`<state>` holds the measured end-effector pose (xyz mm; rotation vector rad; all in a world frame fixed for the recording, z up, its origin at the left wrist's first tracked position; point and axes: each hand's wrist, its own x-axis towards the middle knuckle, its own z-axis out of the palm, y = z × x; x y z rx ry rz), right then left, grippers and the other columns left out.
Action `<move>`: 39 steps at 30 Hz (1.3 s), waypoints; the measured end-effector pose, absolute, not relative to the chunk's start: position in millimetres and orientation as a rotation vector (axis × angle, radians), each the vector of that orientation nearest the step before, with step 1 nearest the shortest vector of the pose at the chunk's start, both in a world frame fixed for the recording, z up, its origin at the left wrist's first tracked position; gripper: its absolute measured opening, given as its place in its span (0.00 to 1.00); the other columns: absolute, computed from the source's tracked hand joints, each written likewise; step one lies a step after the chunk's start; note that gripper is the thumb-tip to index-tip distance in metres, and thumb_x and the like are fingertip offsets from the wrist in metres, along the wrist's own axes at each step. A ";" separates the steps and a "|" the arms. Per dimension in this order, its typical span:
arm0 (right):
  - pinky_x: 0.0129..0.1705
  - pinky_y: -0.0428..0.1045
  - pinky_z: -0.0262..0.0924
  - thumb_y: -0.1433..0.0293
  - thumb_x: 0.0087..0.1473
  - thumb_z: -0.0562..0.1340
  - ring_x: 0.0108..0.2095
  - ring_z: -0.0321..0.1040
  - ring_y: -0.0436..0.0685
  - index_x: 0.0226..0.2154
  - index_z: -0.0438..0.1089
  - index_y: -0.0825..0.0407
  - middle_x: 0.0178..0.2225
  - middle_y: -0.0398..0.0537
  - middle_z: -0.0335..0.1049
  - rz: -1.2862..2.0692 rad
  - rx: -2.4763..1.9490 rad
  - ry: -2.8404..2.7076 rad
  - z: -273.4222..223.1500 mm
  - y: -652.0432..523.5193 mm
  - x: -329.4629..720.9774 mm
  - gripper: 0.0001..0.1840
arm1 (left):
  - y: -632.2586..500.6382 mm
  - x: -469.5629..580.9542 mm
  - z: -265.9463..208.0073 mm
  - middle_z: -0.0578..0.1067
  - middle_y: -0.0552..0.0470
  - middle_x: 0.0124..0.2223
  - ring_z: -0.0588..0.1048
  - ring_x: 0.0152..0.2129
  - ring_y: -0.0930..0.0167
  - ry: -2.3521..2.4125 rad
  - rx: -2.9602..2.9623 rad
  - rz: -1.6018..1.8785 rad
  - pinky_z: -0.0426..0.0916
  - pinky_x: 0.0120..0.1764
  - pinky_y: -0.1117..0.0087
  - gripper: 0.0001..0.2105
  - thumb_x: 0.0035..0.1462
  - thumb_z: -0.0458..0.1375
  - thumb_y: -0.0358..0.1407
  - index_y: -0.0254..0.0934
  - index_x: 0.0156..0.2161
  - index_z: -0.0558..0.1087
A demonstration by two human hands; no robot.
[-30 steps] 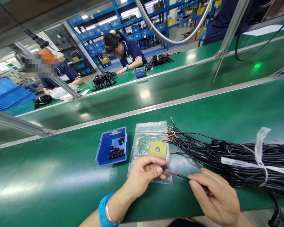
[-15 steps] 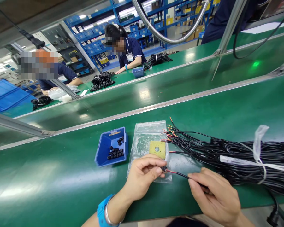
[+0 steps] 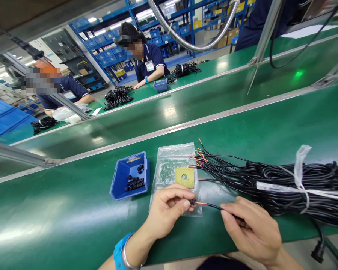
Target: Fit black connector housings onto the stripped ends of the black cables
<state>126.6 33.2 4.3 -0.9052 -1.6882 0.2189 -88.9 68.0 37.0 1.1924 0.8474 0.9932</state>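
Between thumb and forefinger, my left hand (image 3: 170, 210) pinches a small black cable part (image 3: 192, 201), mostly covered by the fingertips. Red and orange wire ends of a black cable (image 3: 212, 206) meet that part; whether they pass inside it I cannot tell. My right hand (image 3: 252, 228) grips the cable's black sheath a short way to the right. Just beyond my left hand, a yellow sponge (image 3: 185, 177) with a round hole lies on a clear plastic bag (image 3: 169, 153). Left of the bag stands a blue bin (image 3: 115, 183) with several small black parts (image 3: 134, 183) in it.
A tied bundle of black cables (image 3: 284, 180) lies to the right, bare wire ends pointing left. A plug (image 3: 317, 251) hangs past the bench's front edge. Metal rails (image 3: 169, 132) cross behind. Co-workers (image 3: 150, 60) sit at the far bench, and a metal hose (image 3: 197, 48) hangs above.
The view has shifted slightly. My hands keep the same grips, and the wire ends sit close against the small black part in both frames.
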 end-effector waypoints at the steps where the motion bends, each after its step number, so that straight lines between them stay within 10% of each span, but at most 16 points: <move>1: 0.22 0.45 0.53 0.82 0.53 0.61 0.20 0.55 0.47 0.37 0.69 0.57 0.20 0.42 0.62 0.228 -0.888 -1.700 4.4 33.4 126.6 0.08 | 67.2 -88.6 36.9 0.77 0.49 0.36 0.78 0.28 0.74 0.863 1.221 0.990 0.76 0.33 0.75 0.06 0.54 0.66 0.31 0.41 0.37 0.83; 39: 0.27 0.47 0.50 0.78 0.60 0.54 0.22 0.54 0.49 0.35 0.67 0.54 0.22 0.41 0.62 0.472 -0.813 -2.022 13.8 41.4 134.1 0.08 | 46.7 -53.0 10.7 0.78 0.53 0.23 0.76 0.18 0.77 0.827 0.772 0.887 0.70 0.24 0.80 0.15 0.40 0.75 0.34 0.31 0.30 0.75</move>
